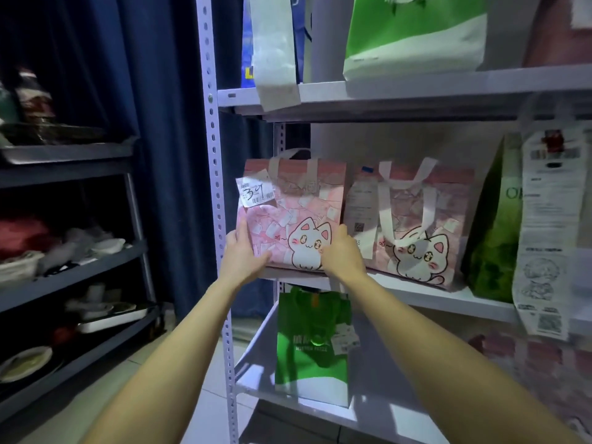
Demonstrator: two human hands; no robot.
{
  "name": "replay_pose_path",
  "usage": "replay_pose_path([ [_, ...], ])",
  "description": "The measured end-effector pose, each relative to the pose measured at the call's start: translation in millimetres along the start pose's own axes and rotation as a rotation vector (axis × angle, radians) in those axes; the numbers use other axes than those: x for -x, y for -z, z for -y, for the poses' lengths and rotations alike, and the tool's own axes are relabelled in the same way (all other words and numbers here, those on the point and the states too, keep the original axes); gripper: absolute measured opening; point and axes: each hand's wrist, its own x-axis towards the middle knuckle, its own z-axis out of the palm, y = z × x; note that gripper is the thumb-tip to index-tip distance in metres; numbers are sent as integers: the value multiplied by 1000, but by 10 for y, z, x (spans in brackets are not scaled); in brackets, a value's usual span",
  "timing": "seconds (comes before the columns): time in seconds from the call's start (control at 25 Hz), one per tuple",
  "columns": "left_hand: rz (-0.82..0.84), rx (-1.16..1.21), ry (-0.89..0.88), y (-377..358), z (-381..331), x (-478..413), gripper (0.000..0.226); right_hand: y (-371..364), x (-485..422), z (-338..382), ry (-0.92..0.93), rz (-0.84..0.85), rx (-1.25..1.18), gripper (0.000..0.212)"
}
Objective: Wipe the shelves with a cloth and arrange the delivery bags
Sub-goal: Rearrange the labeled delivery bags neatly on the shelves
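A pink delivery bag with a white cat print (293,216) stands at the left end of the middle shelf (416,298), with a receipt marked 39 on its top left corner. My left hand (242,254) grips its lower left edge. My right hand (342,251) holds its lower right side. A second pink cat bag (416,225) stands upright just to the right, close against the first. No cloth is in view.
A green bag (312,344) stands on the lower shelf below my hands. A green bag (493,225) and a long hanging receipt (544,238) are at the right. The top shelf holds a green-white bag (413,36) and a white bag (275,49). A dark rack of dishes (70,277) stands left.
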Motion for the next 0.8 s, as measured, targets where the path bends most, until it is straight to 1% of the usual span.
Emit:
replay_pose_path([
  [0.12,-34,-56,40,-67,-13,40,95,17,-54,-48,-8,53,21,40],
  [0.2,-135,-85,11,-161,-69,182,84,49,11,-148,12,35,-3,40],
  [0.24,-204,-81,-43,-236,-136,276,78,88,83,-240,42,-20,-31,37],
  [0.32,-284,-77,-216,-444,-329,455,65,216,271,-508,116,-232,-91,20],
  [0.36,-285,-87,-316,-573,-449,530,60,308,368,-668,138,-350,-99,11],
  [0.44,-250,-136,-515,-838,-689,635,58,522,533,-960,157,-520,-84,9],
  [0.52,-217,-227,-702,-1068,-899,646,56,742,637,-1202,148,-599,-48,10],
  [0.56,-218,-267,-736,-1139,-978,612,55,830,666,-1294,147,-620,-24,10],
  [0.6,-232,-287,-711,-1179,-1032,547,55,903,674,-1363,148,-635,3,12],
  [0.72,-266,-281,-502,-1185,-998,319,60,992,614,-1465,152,-686,54,25],
  [0.8,-247,-355,-502,-1239,-851,268,61,958,555,-1491,113,-738,103,43],
])
